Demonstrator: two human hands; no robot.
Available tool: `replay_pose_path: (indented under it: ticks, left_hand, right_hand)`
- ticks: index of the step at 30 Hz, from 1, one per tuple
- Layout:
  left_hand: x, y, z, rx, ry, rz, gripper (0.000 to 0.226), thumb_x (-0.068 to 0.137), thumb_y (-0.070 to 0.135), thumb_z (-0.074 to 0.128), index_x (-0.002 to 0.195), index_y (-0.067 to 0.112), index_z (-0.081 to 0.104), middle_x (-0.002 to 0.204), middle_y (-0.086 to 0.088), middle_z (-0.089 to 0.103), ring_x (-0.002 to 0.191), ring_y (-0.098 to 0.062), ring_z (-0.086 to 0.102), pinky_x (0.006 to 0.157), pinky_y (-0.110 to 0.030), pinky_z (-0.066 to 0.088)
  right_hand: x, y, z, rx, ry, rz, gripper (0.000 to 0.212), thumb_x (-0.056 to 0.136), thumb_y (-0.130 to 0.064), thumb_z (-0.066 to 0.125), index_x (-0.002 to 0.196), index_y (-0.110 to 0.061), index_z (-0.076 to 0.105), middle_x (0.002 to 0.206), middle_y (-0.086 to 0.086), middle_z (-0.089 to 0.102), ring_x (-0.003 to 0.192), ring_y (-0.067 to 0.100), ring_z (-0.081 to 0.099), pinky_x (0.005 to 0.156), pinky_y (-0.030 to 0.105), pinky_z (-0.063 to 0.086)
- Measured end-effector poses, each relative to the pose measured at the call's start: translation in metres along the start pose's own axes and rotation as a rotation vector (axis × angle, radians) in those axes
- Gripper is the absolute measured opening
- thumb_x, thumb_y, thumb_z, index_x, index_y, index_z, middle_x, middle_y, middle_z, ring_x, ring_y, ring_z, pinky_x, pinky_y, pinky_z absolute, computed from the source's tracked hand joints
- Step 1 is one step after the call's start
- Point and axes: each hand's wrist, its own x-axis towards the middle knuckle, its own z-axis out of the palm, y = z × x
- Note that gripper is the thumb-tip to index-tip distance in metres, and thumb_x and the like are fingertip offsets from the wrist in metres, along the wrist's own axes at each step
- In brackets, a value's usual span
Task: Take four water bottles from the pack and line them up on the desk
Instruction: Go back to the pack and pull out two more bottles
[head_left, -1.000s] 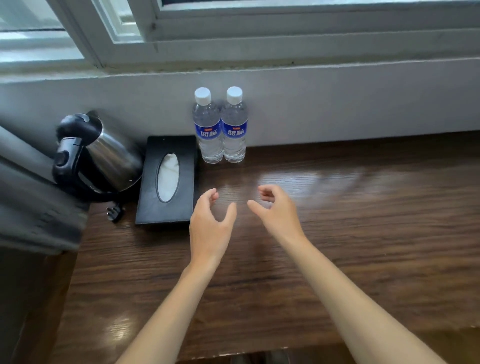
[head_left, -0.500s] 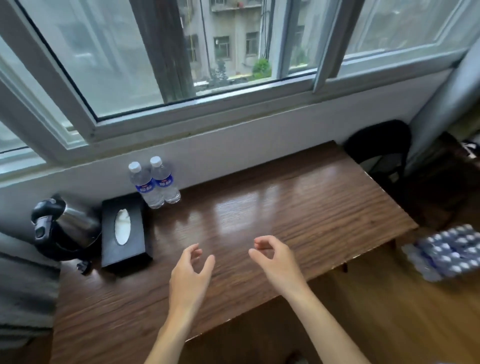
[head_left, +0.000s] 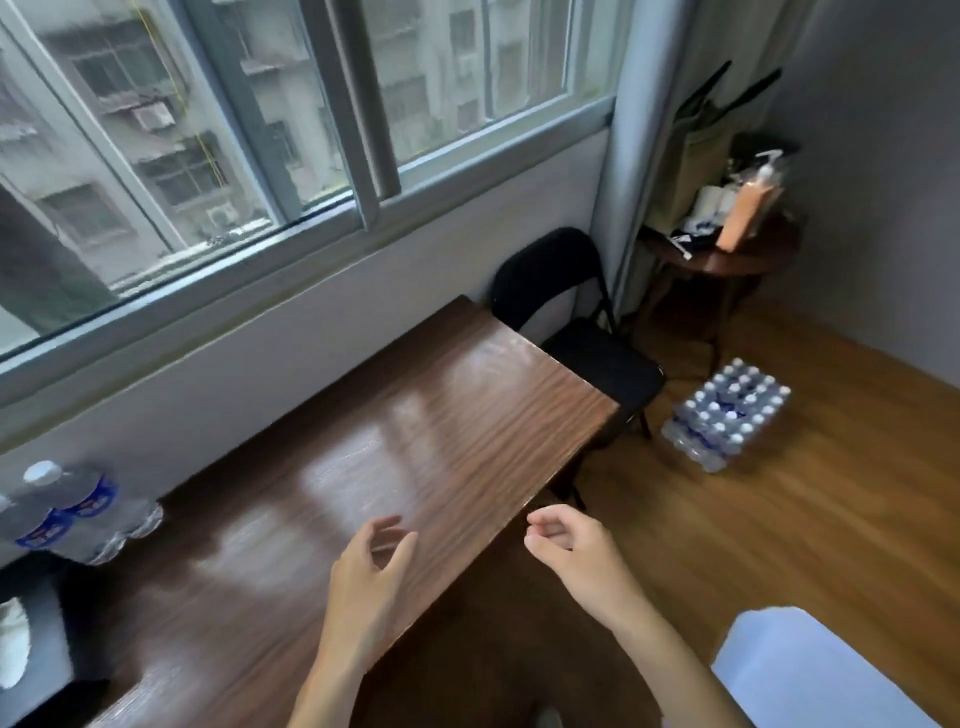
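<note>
Two clear water bottles (head_left: 78, 512) with white caps and blue labels stand side by side against the wall at the desk's far left. A shrink-wrapped pack of water bottles (head_left: 727, 413) lies on the wooden floor to the right of the brown desk (head_left: 415, 441). My left hand (head_left: 371, 582) hovers over the desk's near edge, fingers loosely curled and apart, holding nothing. My right hand (head_left: 576, 556) hangs just past the desk's right corner, fingers half curled, also with nothing in it.
A black folding chair (head_left: 582, 332) stands between the desk's right end and the pack. A black tissue box (head_left: 36, 639) sits at the left edge. A round side table (head_left: 727, 254) with bottles and clutter stands in the far corner. A pale blue thing (head_left: 810, 670) fills the bottom right.
The view has swung right, away from the two standing bottles toward the pack on the floor. Both hands have stayed apart with nothing in them and now sit near the desk's right corner.
</note>
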Motion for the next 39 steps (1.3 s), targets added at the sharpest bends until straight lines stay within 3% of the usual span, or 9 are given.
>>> replay_pose_path:
  ticks: [4, 8, 13, 17, 22, 33, 39]
  left_hand:
    - [0.021, 0.039, 0.053, -0.002, -0.132, 0.064, 0.023, 0.094, 0.027, 0.062, 0.116, 0.030, 0.057, 0.105, 0.013, 0.066, 0.096, 0.002, 0.061, 0.080, -0.018, 0.050]
    - [0.053, 0.072, 0.108, 0.035, -0.289, 0.102, 0.025, 0.094, 0.024, 0.062, 0.119, 0.026, 0.058, 0.107, 0.008, 0.068, 0.100, -0.004, 0.064, 0.075, -0.015, 0.047]
    - [0.108, 0.120, 0.188, 0.107, -0.475, 0.133, 0.022, 0.093, 0.025, 0.065, 0.114, 0.028, 0.061, 0.102, 0.008, 0.071, 0.098, -0.003, 0.066, 0.076, -0.018, 0.050]
    - [0.152, 0.162, 0.260, 0.133, -0.614, 0.186, 0.020, 0.093, 0.025, 0.065, 0.112, 0.028, 0.061, 0.100, 0.011, 0.071, 0.095, -0.003, 0.067, 0.088, -0.029, 0.056]
    - [0.198, 0.219, 0.341, 0.186, -0.778, 0.244, 0.025, 0.094, 0.024, 0.064, 0.118, 0.027, 0.058, 0.107, 0.009, 0.069, 0.101, -0.005, 0.065, 0.081, -0.018, 0.049]
    - [0.287, 0.330, 0.510, 0.269, -0.837, 0.295, 0.024, 0.092, 0.021, 0.065, 0.116, 0.021, 0.062, 0.102, 0.011, 0.067, 0.093, 0.006, 0.060, 0.078, -0.015, 0.045]
    - [0.322, 0.400, 0.614, 0.252, -0.784, 0.299, 0.021, 0.092, 0.017, 0.065, 0.113, 0.022, 0.062, 0.097, 0.017, 0.065, 0.087, 0.011, 0.063, 0.070, -0.005, 0.044]
  right_hand:
    - [0.009, 0.024, -0.053, 0.095, 0.108, 0.081, 0.017, 0.085, -0.021, 0.068, 0.102, -0.024, 0.068, 0.097, -0.007, 0.071, 0.086, -0.003, 0.067, 0.075, 0.012, 0.049]
    - [0.021, 0.045, -0.104, 0.178, 0.265, 0.167, 0.016, 0.087, -0.015, 0.066, 0.103, -0.017, 0.067, 0.099, -0.004, 0.069, 0.092, 0.005, 0.066, 0.071, 0.005, 0.046]
    - [0.049, 0.067, -0.169, 0.255, 0.449, 0.259, 0.017, 0.090, -0.019, 0.063, 0.106, -0.022, 0.065, 0.102, -0.009, 0.068, 0.097, 0.002, 0.064, 0.072, 0.010, 0.047]
    - [0.082, 0.081, -0.218, 0.306, 0.583, 0.312, 0.016, 0.090, -0.020, 0.063, 0.105, -0.024, 0.065, 0.103, -0.008, 0.069, 0.099, 0.007, 0.065, 0.076, 0.015, 0.047]
    - [0.116, 0.091, -0.270, 0.363, 0.697, 0.376, 0.019, 0.091, -0.023, 0.062, 0.110, -0.023, 0.064, 0.107, -0.009, 0.067, 0.102, 0.006, 0.063, 0.075, 0.015, 0.046]
    - [0.231, 0.122, -0.421, 0.473, 0.796, 0.440, 0.015, 0.087, -0.024, 0.065, 0.103, -0.027, 0.066, 0.101, -0.011, 0.070, 0.098, 0.002, 0.065, 0.079, 0.018, 0.047]
    - [0.298, 0.143, -0.535, 0.470, 0.767, 0.424, 0.020, 0.089, -0.019, 0.064, 0.110, -0.018, 0.065, 0.103, -0.009, 0.067, 0.095, -0.004, 0.061, 0.067, 0.003, 0.044]
